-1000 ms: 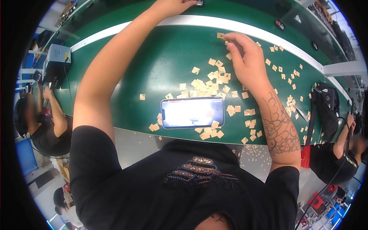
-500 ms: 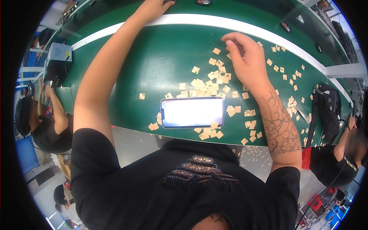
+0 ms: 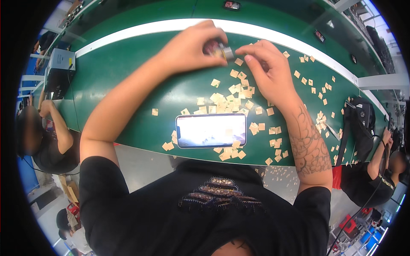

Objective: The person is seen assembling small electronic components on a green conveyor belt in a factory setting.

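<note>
My left hand [image 3: 190, 48] is closed round a small dark device [image 3: 217, 50] with a colourful face and a grey end, blurred by motion, held over the far middle of the green table. Facing that grey end is my right hand [image 3: 270, 70], its thumb and forefinger drawn together in a pinch; whatever sits between the tips is too small to make out. Below the hands lies a heap of small cream paper squares [image 3: 224, 102] with green marks. A phone [image 3: 211, 131] with a bright screen rests flat near the table's front edge, a few squares overlapping its lower rim.
More squares lie scattered to the right, near a black bag [image 3: 361, 123]. A grey and black box [image 3: 60, 72] with a cable stands at the left. Behind a white rail [image 3: 256, 26] sit several small dark devices [image 3: 232, 5]. People work at both sides.
My left hand has come back from beyond the white rail and now holds the small device near my right hand. My right hand stays in nearly the same place, fingers still pinched.
</note>
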`<state>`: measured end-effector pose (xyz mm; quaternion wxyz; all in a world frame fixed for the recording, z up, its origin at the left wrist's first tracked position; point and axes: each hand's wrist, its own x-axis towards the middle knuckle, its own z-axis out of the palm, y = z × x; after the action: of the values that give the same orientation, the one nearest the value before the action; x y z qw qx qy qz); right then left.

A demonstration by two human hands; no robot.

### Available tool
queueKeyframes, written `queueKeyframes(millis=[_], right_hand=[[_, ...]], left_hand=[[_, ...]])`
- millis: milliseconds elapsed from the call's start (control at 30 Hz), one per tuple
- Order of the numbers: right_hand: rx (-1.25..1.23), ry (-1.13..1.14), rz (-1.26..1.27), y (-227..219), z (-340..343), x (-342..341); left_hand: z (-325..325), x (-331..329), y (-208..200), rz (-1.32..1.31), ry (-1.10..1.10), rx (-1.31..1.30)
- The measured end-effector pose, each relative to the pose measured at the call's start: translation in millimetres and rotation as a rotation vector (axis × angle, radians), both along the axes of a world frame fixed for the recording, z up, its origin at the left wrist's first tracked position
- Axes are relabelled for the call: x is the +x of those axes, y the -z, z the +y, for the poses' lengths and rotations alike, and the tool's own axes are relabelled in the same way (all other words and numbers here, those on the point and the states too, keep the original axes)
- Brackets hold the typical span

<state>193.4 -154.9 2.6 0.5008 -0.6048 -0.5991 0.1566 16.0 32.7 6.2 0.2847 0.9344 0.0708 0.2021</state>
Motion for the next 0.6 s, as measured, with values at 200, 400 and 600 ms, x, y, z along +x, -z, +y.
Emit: queueKeyframes(millis=[200, 400, 600], right_hand=[[-0.123, -0.205, -0.071, -7.4, -7.5, -6.7], [-0.243, -0.128, -0.37, -18.0, -11.7, -19.9], [-0.263, -0.045, -0.691, -36.2, -10.3, -36.3]], left_hand=[[-32.3, -9.7, -3.0, 0.1, 0.04, 0.07], [-19.7, -21.4, -1.7, 0.095, 0.117, 0.023], [-21.2, -24.2, 5.4, 0.024, 0.133, 0.068]])
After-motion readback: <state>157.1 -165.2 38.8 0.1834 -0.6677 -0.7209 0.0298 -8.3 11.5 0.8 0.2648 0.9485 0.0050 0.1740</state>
